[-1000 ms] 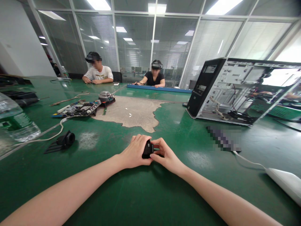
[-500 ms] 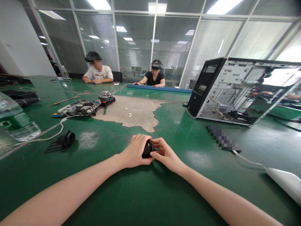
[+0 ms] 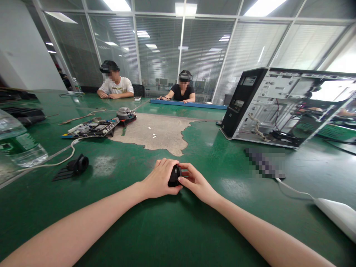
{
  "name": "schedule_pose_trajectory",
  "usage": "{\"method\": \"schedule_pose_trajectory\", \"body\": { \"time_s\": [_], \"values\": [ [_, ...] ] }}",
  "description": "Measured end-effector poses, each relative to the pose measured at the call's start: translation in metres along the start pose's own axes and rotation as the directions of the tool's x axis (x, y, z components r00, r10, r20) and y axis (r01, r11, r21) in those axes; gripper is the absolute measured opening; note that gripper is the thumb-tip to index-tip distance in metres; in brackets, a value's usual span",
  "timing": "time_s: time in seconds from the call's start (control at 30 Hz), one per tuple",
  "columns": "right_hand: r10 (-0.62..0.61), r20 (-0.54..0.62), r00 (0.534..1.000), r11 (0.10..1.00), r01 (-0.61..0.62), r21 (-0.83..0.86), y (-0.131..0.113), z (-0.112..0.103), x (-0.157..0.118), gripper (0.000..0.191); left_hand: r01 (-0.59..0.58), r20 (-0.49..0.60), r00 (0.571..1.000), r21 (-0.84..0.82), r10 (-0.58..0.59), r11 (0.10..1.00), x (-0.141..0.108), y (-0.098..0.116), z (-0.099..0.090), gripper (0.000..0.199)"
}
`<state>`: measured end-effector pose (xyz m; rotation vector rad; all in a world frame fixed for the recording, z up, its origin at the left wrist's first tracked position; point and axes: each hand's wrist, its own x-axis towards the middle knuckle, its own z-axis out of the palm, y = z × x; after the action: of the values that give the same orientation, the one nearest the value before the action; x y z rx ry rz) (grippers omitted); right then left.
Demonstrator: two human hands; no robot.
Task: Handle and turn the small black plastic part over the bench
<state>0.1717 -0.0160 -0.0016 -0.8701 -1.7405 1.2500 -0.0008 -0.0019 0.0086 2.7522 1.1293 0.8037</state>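
Note:
A small black plastic device (image 3: pixel 174 176) sits low over the green tabletop, between my two hands. My left hand (image 3: pixel 159 178) wraps round its left side, fingers over the top and thumb along the near edge. On its right side the fingertips and thumb of my right hand (image 3: pixel 195 181) grip the edge. Much of the device is hidden by my fingers, so its exact kind does not show. To the left lies another black plastic part (image 3: pixel 78 164) with a round end and flat prongs.
A circuit board (image 3: pixel 93 128) and a cooling fan (image 3: pixel 124 114) lie at the far left. An opened computer case (image 3: pixel 250 107) stands at right, near a white device (image 3: pixel 335 215) on a cable. A water bottle (image 3: pixel 22 144) is at left. Two people sit across the table.
Almost nothing differs. My right fingertips have shifted very slightly on the black device's edge, and my left hand keeps its place.

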Motion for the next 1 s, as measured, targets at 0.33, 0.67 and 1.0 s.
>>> {"method": "schedule_pose_trajectory", "body": {
  "time_s": [0.33, 0.67, 1.0],
  "values": [
    [-0.038, -0.008, 0.999, 0.996, 0.038, 0.079, 0.0034, 0.0007, 0.0003, 0.023, 0.003, -0.001, 1.000, 0.009, -0.003, 1.000, -0.0004, -0.0004, 0.0010, 0.060],
    [-0.031, 0.005, 1.000, 1.000, 0.031, 0.006, 0.0000, 0.0008, 0.0000, 0.029, 0.004, -0.005, 1.000, -0.011, -0.005, 1.000, -0.0002, 0.0002, -0.0001, 0.060],
    [-0.024, -0.030, 0.999, 0.998, 0.025, 0.049, 0.0012, 0.0003, 0.0003, 0.020, 0.005, -0.010, 1.000, -0.001, -0.005, 1.000, -0.0006, 0.0002, 0.0007, 0.061]
  ]
}}
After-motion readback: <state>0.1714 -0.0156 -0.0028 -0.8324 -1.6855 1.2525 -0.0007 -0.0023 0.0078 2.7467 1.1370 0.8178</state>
